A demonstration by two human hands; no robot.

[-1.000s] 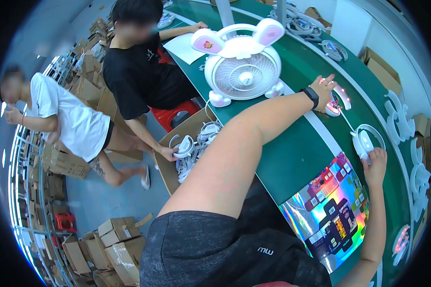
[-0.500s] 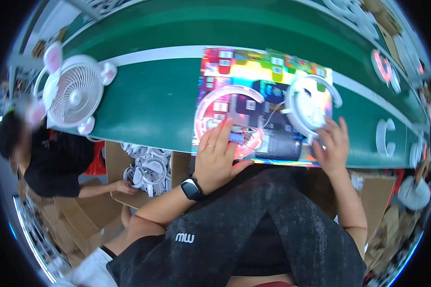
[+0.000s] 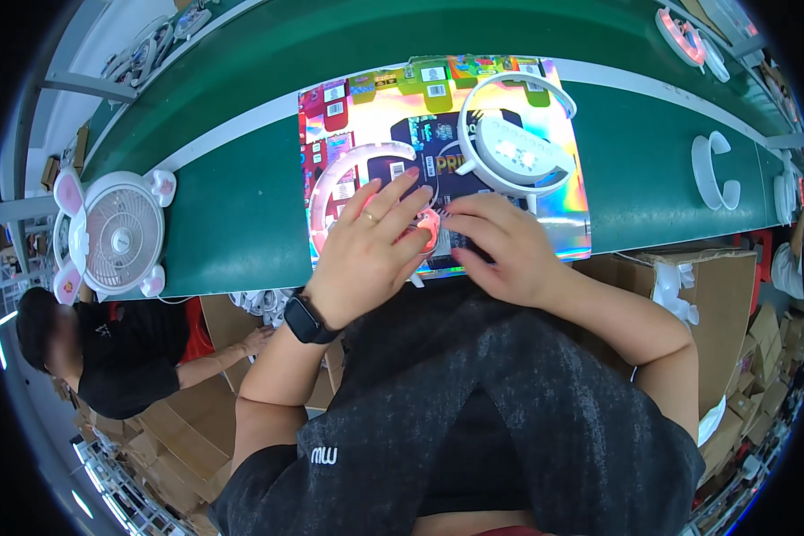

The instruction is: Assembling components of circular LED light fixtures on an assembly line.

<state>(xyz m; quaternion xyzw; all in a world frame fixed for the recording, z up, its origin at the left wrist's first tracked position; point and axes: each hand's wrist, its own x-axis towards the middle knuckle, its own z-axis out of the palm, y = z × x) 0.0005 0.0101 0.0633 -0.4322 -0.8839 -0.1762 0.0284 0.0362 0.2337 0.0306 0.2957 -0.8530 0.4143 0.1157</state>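
My left hand lies with fingers stretched and spread over a pale pink C-shaped plastic housing. The housing's rounded lower end shows beside its fingertips; the rest there is covered. Close by on the right, my right hand has curved fingers, with a gap between thumb and forefinger. Its fingertips are at that rounded end, and no held thing is visible in them. Beyond it, a white ring-shaped housing with a half-round panel rests untouched. Both housings lie on shiny printed card sheets.
A white fan with pink rabbit ears stands at the left of the green bench. Another white C-shaped part lies right. Below left, a co-worker's hand reaches toward a carton of white parts. A carton stands right.
My right hand has left the white ring-shaped housing and moved left to the pink one. Wires and a blue cylinder seen in the pink housing are now hidden by my hands. The view has shifted.
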